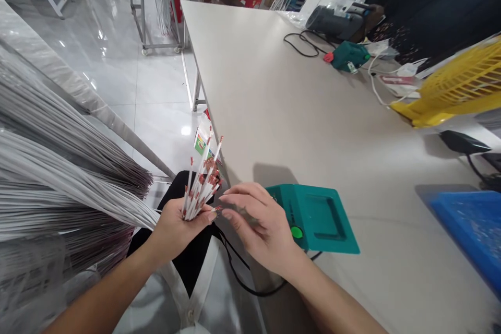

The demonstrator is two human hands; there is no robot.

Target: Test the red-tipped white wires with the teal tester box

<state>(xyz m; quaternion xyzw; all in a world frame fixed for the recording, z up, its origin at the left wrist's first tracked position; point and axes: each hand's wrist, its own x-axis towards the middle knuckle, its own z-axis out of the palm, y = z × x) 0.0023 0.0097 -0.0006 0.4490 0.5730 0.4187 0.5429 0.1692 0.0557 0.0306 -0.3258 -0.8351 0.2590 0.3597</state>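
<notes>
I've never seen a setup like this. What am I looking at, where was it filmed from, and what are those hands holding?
There is no machine arm here, just a person's two bare hands. The single picture comes from a camera worn on the head, looking forward and down. The left hand grips a bundle of thin white cables with reddish ends. The right hand is beside those ends, thumb and fingers parted; whether it touches one is hard to tell. On the pale table sit a teal device with a green button, a blue tray and a yellow fan. More cables spread along the left side.
</notes>
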